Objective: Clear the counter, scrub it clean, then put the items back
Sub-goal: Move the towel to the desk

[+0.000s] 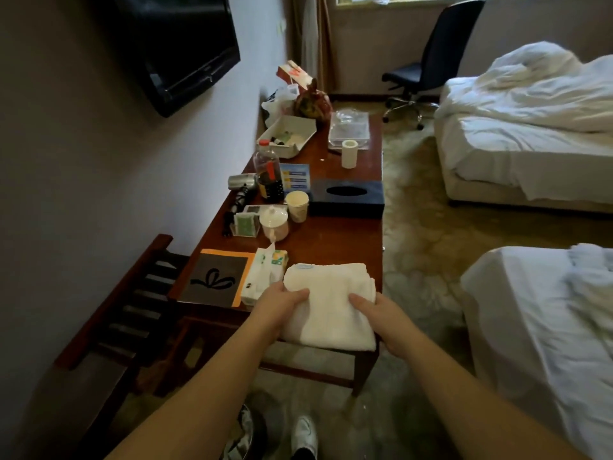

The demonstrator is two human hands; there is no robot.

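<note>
dark wooden tabletop runs along the wall, crowded with a tissue box, paper cup and bottle. at its near end, left hand and right hand each grip a side of a folded white towel.

This is a hotel room. Two beds with white sheets stand side by side — one more bed is close by. A flat TV hangs on the wall over a long wooden counter. On it sit a hair dryer, a paper cup, a tissue box and a little card — things a hotel gives you. A desk chair stands by the window curtain, and a wooden luggage rack sits beside the counter.
</note>
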